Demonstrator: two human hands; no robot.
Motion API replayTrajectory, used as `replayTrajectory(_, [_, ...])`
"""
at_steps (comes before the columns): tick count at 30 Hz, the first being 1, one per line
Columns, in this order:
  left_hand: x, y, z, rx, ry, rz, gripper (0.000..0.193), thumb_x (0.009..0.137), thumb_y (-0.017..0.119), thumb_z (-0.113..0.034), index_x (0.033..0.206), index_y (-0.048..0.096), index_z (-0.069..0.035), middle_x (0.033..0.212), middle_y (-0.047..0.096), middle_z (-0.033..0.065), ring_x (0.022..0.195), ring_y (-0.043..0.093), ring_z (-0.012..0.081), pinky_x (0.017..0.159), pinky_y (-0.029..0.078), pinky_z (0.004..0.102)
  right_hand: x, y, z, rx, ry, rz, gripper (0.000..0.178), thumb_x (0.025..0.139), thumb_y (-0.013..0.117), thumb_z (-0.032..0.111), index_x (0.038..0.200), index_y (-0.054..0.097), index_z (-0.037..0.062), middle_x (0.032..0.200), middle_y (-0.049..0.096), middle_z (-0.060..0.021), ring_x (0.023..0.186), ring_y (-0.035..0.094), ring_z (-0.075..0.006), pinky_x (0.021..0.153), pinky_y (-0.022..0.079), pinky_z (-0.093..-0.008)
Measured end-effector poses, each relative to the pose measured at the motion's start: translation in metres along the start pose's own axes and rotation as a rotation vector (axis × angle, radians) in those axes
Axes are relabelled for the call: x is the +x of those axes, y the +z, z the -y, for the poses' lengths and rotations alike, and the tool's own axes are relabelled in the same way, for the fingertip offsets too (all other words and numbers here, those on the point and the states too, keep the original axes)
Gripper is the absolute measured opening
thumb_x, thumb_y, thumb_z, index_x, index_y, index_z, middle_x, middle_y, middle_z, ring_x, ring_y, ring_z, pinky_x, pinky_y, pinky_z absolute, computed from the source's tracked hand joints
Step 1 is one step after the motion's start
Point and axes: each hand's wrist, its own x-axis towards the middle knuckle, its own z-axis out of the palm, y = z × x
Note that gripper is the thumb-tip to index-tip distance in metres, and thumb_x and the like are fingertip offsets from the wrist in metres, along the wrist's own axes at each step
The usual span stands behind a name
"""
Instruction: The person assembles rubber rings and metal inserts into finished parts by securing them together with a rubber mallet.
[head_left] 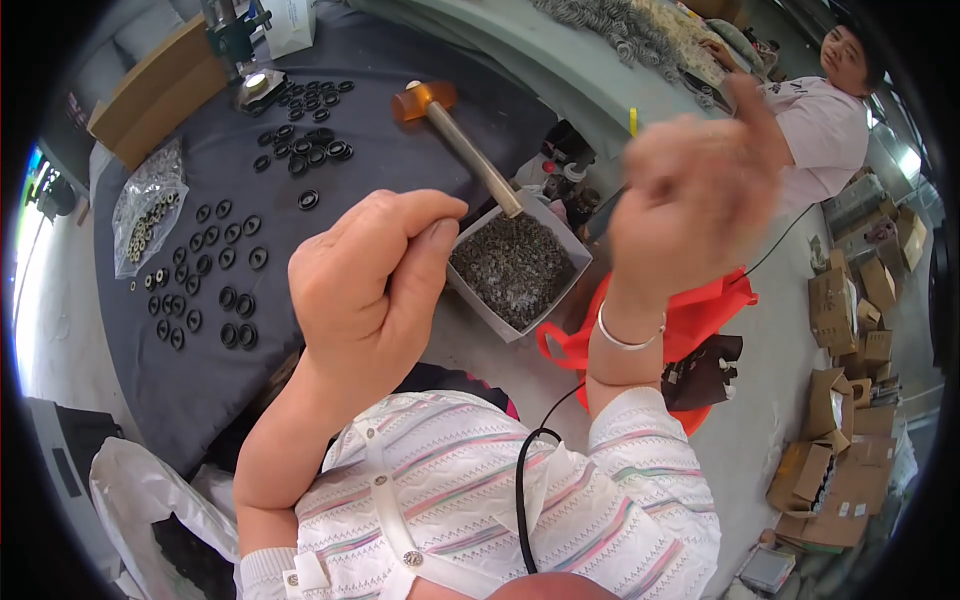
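Observation:
Raised over the table's right part, my left hand (365, 285) is closed, its thumb pressed against the curled forefinger. Whatever those fingers may hold is hidden. My right hand (690, 200) is up at the right, smeared by motion, so its fingers and any contents cannot be made out. Below and between the hands is a white box (478, 318) filled with small dark metal pieces (515, 265). A mallet (470, 150) with an amber head lies beyond, its handle end at the box. Many black rings (228, 257) are spread on the dark cloth (270, 290).
A bench press (240, 55) stands at the far left near a cardboard sheet (160, 95). A clear bag of small metal rings (150, 215) lies on the left. Right of the box is a red bag (690, 320). Another person (820, 120) sits far right, above cardboard boxes (840, 310).

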Motion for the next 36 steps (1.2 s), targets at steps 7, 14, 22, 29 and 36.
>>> replayTrajectory(7, [-0.009,-0.003,0.008,-0.003,-0.037,0.021,0.011,0.077,0.064,0.006,0.086,0.065,0.001,0.064,0.054,0.0078,0.051,0.051,0.0172,0.048,0.039,0.0261,0.026,-0.015,-0.014,-0.366,-0.189,-0.41,0.034,0.086,0.068,0.008,0.113,0.057,-0.0109,0.065,0.049,-0.0021,0.048,0.039,-0.0066,0.045,0.036,-0.0207])
replayTrajectory(14, [-0.017,-0.004,0.018,0.007,-0.093,0.012,0.008,0.08,0.063,0.006,0.087,0.065,0.002,0.062,0.054,0.0063,0.049,0.052,0.0122,0.047,0.038,0.0246,0.099,-0.116,-0.063,-0.807,-0.331,-0.758,0.036,0.073,0.08,0.01,0.097,0.066,-0.0115,0.057,0.055,-0.0041,0.049,0.046,-0.0101,0.047,0.041,-0.0244])
replayTrajectory(22, [-0.021,-0.001,0.027,-0.011,-0.127,0.023,0.008,0.081,0.062,0.006,0.088,0.065,0.002,0.063,0.054,0.0051,0.05,0.05,0.0109,0.048,0.038,0.0238,0.115,-0.207,-0.127,-1.084,-0.203,-0.814,0.04,0.07,0.082,0.023,0.096,0.07,-0.0051,0.059,0.063,-0.0091,0.051,0.053,-0.0164,0.053,0.044,-0.0317])
replayTrajectory(29, [-0.029,-0.006,0.036,0.043,-0.183,-0.039,0.007,0.082,0.062,0.005,0.087,0.065,0.002,0.063,0.054,0.0048,0.052,0.049,0.0103,0.05,0.038,0.0233,0.125,-0.24,-0.138,-1.249,-0.161,-0.771,0.041,0.07,0.081,0.028,0.096,0.071,-0.003,0.065,0.067,-0.0124,0.054,0.06,-0.0233,0.057,0.047,-0.0357])
replayTrajectory(36, [-0.033,-0.006,0.039,0.005,-0.227,-0.034,0.007,0.082,0.062,0.004,0.088,0.065,0.002,0.064,0.054,0.0049,0.053,0.049,0.0105,0.05,0.038,0.0234,0.127,-0.245,-0.133,-1.392,-0.126,-0.725,0.04,0.071,0.08,0.029,0.095,0.071,-0.0024,0.067,0.068,-0.0131,0.058,0.062,-0.0244,0.059,0.048,-0.0368])
